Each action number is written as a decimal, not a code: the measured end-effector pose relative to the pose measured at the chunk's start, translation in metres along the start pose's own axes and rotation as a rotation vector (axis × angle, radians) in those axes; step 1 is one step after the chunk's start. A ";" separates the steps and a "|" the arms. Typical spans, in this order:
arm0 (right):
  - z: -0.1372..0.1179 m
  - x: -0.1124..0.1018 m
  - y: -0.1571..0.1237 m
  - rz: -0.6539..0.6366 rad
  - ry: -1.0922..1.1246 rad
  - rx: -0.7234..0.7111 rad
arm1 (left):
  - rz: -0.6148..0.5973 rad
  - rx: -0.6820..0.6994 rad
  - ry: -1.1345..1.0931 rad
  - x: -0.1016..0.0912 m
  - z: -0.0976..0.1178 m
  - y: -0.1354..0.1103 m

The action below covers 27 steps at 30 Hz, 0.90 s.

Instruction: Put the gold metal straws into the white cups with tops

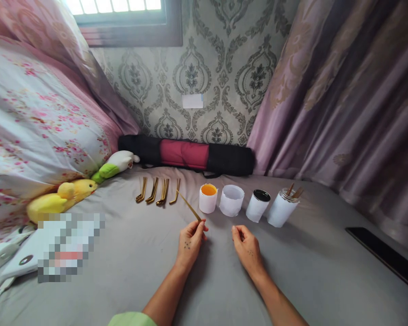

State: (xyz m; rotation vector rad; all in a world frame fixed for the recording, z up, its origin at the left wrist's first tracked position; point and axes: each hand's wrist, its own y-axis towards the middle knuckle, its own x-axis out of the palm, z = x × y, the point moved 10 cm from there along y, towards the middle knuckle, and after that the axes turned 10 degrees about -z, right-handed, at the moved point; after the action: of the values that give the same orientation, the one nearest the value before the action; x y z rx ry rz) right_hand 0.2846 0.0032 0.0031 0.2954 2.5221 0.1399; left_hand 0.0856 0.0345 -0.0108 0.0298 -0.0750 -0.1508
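My left hand pinches a thin gold straw, which slants up and to the left. My right hand is loosely closed, with no object showing in its fingers. Bent gold straws lie in bundles beyond my left hand, with a smaller group at their right. Past my hands stand a white-wrapped cup with an orange inside, a wider white cup, a white-wrapped can with a dark inside and a white-wrapped jar holding several brown sticks.
A grey sheet covers the surface. At the back lies a long black and red bag against the wall. Plush toys and a white power strip are at the left. A dark flat device lies at the right.
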 end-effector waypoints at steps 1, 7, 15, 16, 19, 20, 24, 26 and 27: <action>0.000 0.000 0.000 -0.001 0.005 -0.003 | 0.006 0.024 0.034 -0.001 0.003 -0.001; -0.002 -0.001 -0.001 0.000 0.033 -0.019 | 0.029 0.112 0.177 -0.002 0.016 -0.009; -0.004 -0.001 -0.003 -0.001 0.035 -0.035 | -0.048 0.264 0.413 0.013 0.033 -0.016; -0.005 0.000 -0.003 -0.002 0.036 -0.035 | -0.063 0.283 0.447 0.016 0.035 -0.017; -0.006 -0.001 -0.004 -0.003 0.043 -0.030 | -0.104 0.335 0.527 0.024 0.040 -0.019; -0.006 -0.001 -0.004 -0.004 0.047 -0.025 | -0.112 0.347 0.545 0.025 0.040 -0.020; -0.005 -0.001 -0.005 -0.013 0.065 -0.007 | -0.145 0.385 0.613 0.032 0.038 -0.022; -0.004 -0.001 -0.005 -0.014 0.069 -0.001 | -0.160 0.403 0.656 0.034 0.036 -0.022; -0.003 -0.001 -0.005 -0.014 0.073 0.002 | -0.163 0.412 0.679 0.034 0.035 -0.023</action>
State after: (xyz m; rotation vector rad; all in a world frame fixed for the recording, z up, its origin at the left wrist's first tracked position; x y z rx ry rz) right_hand 0.2829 -0.0025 0.0057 0.2775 2.5958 0.1448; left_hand 0.1132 0.0062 0.0259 0.4960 0.5767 -0.2790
